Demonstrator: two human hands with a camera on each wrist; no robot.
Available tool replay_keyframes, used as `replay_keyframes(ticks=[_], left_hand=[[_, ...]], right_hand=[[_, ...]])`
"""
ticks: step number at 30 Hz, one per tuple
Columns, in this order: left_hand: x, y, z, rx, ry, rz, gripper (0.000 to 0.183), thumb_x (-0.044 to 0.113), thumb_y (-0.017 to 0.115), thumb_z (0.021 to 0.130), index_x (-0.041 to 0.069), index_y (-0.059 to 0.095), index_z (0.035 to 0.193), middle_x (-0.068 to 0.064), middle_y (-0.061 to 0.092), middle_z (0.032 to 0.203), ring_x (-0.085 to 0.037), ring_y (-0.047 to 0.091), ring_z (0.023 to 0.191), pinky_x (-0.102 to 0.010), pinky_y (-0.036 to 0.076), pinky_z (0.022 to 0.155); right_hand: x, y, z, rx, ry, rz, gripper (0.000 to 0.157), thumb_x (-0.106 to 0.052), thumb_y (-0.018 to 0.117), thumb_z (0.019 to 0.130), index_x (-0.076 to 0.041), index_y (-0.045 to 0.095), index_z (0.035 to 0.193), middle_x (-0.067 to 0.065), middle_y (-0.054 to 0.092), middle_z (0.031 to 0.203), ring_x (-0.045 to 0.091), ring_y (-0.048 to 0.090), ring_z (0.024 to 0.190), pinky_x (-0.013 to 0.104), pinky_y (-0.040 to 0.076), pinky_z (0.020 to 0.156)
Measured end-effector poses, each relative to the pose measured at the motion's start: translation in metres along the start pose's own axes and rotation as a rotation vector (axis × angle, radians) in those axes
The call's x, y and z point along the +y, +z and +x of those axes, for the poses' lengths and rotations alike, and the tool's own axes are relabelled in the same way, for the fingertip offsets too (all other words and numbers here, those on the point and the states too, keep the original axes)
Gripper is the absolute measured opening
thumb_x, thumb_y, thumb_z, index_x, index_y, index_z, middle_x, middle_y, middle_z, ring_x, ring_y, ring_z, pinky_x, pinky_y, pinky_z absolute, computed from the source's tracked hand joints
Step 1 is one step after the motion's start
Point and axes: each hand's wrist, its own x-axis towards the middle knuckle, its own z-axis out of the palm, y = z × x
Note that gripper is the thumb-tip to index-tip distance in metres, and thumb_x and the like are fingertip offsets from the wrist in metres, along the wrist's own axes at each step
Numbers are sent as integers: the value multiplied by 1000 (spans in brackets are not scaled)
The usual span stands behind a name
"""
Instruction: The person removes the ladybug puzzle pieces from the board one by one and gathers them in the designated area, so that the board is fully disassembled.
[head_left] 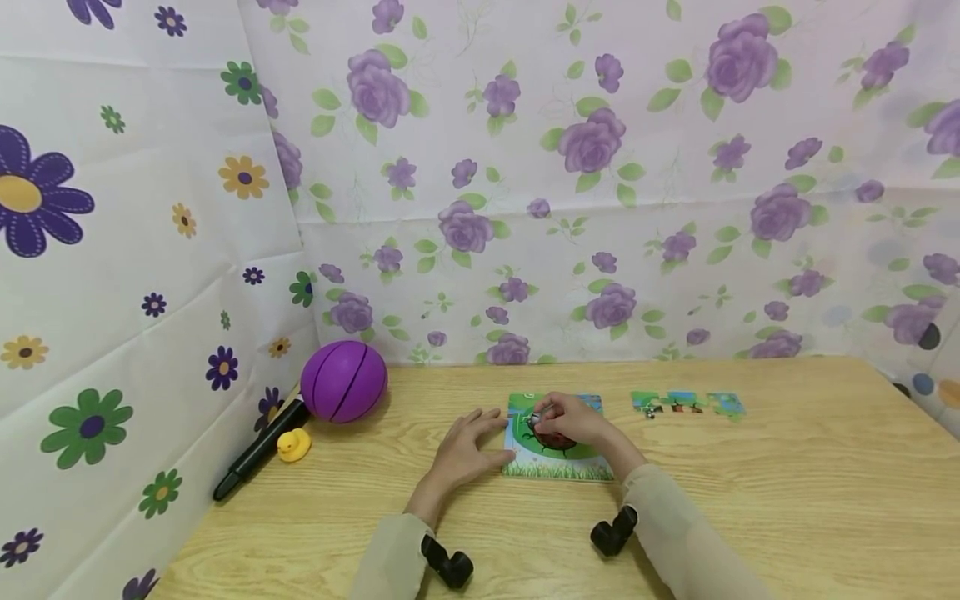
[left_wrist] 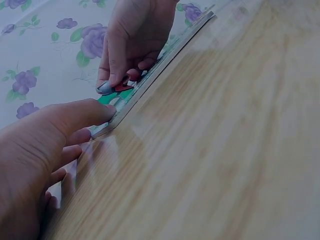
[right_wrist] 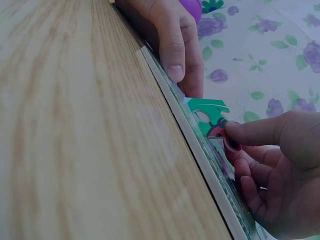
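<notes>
Board: flat, rectangular jigsaw panel with a pale rim, printed with a red-and-black ladybird on green, a blue strip at the far edge and grass along the near one. Lies flat on the pale wood-grain surface before the person, its longer side running left to right.

Piece: one small, thin jigsaw part, green with red and black print. Pinched between thumb and fingers of the right hand, tilted up over the board, left of its middle. Whether its lower edge touches the panel I cannot tell; nor is its long axis clear.

Left hand: fingers spread apart, nothing gripped, thumb and fingertips at the board's left edge. Ruling relation: the piece is directly beneath the right fingertips, with the left thumb just beside it, so its angle to the panel appears to be what matters most.

Loose pieces: a short row of green, blue and brown jigsaw parts, on the surface to the right of the board's far corner, apart from it; nearer the right hand.

Sundries, far left: glossy purple ball with black seams; small yellow rubber duck; long black cylindrical stick, lying aslant beside the duck. Behind: white cloth with purple roses.
</notes>
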Motion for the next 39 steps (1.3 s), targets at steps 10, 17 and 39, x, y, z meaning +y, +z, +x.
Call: replay_keyframes(ticks=[10,17,39], left_hand=[[-1,0,-1,-12,7,-20,59,40,73,85,12,60,135,-6,46,152,-35,28,148,-60,15,123],[-2,0,0,-5,20,-17,57,39,72,85,12,61,134,-7,46,152,-36,28,148,-57,13,125],[-4,1,-1,2,27,-9,58,39,73,85,11,60,134,-7,46,152,-35,28,148,-60,14,124]], right_hand=[[-1,1,-1,76,86,4,25,-18,63,93,-1,64,112,13,67,103,23,63,96,38,54,83],[2,-3,0,119,121,37,27,-21,64,93,-2,65,112,12,68,106,24,62,100,38,54,84],[23,-53,-10,336,134,137,37,-31,68,91,-10,62,121,11,71,114,29,62,110,36,52,84]])
